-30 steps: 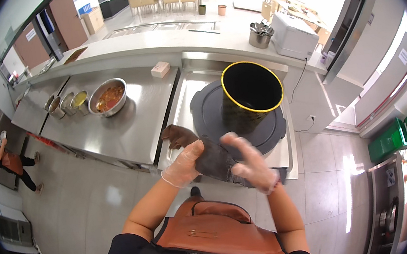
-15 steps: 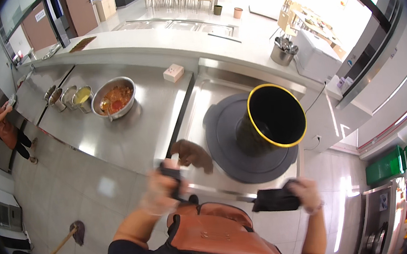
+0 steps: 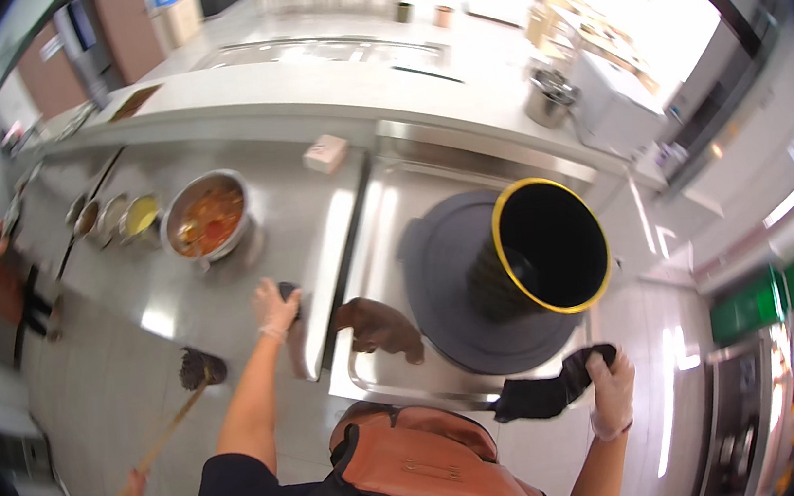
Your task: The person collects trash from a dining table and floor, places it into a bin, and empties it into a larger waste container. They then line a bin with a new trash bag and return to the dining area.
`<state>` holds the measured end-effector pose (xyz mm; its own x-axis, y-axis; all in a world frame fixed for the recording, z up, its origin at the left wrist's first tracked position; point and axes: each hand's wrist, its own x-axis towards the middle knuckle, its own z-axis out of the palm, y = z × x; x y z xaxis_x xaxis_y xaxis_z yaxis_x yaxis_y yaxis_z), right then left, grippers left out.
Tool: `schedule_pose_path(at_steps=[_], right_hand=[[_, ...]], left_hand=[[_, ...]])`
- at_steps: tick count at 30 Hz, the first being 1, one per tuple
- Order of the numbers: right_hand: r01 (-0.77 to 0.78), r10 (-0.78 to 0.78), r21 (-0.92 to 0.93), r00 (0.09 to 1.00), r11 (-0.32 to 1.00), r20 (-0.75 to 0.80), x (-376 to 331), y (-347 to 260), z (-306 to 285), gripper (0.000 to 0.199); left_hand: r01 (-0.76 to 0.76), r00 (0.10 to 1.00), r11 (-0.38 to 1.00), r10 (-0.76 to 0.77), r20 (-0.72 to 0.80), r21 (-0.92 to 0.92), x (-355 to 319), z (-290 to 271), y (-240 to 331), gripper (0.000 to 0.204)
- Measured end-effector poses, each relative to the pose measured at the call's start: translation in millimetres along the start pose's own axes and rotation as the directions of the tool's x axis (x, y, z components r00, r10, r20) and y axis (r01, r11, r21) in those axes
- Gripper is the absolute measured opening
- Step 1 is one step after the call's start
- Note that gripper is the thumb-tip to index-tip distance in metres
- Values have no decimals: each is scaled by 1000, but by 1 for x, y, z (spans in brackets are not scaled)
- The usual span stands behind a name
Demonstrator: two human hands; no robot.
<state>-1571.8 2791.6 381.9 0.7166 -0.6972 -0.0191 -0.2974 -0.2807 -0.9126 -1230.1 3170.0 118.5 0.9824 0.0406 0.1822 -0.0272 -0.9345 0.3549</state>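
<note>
One dark cloth (image 3: 546,394), lengthwise left-right.

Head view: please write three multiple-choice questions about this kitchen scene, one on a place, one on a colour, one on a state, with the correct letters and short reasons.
1. Where does the black bin stand?
A. in the steel sink
B. on the floor
C. on a chair

2. What colour is the bin's rim?
A. red
B. yellow
C. white

3. What is the right hand doing?
A. hanging empty
B. resting on the bin
C. holding a dark cloth

Answers: 1 A, it sits on a grey round lid inside the sink. 2 B, a yellow band circles the opening. 3 C, its fingers grip the dark cloth.
</note>
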Motion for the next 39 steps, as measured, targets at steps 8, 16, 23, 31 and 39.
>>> schedule_pose_path(at_steps=[8,16,23,31,39], right_hand=[[361,-324,58,887,931,-329,28,-54,9,18],[579,-477,84,738,811,-478,27,-144,5,26],[706,-497,-161,298,689,-815,64,-125,-164,38],[483,-156,101,462,870,-873,64,-6,-275,35],[418,-470,-235,650,878,-597,16,25,-141,35]], left_hand=[[-161,686,189,727,28,-969,-59,-107,190,62],[113,233,244,936,264,-963,-155,-145,332,40],[315,187,326,899,395,-891,-170,-96,304,16],[446,420,200,814,401,-872,-166,-123,326,6],[-52,377,197,912,163,-979,-183,-143,381,25]])
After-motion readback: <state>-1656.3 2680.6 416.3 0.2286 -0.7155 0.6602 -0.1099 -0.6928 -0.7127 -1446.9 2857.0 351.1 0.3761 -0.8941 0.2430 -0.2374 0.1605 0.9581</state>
